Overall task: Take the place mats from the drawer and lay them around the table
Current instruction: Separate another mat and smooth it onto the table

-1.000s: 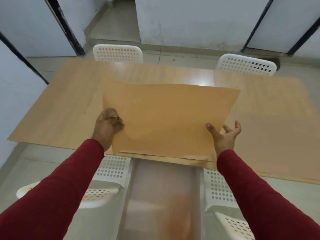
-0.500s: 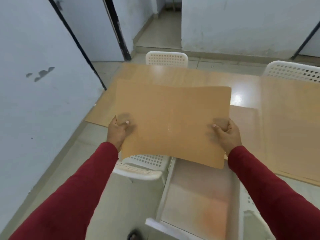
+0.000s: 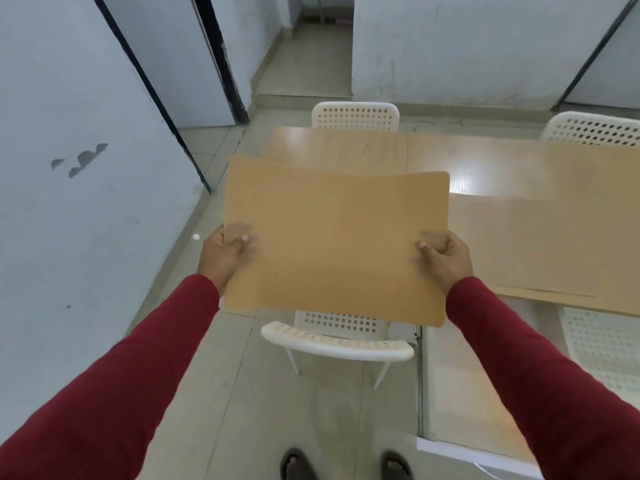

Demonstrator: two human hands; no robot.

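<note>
I hold a tan rectangular place mat flat in the air, over the near left corner of the wooden table. My left hand grips its left edge with the thumb on top. On the right edge my right hand grips the same way. A second tan mat lies on the table to the right, near the front edge. The open pull-out drawer shows at the lower right, below the table; its inside is blurred.
White perforated chairs stand around the table: one just below the held mat, one at the far side, one at the far right, one at the near right. A grey wall runs close on the left. My feet stand on the tiled floor.
I have stepped left along the table with the mat. My right hand, open a second ago, now grips the mat's right edge. The mat sits over the table's left corner instead of the middle.
</note>
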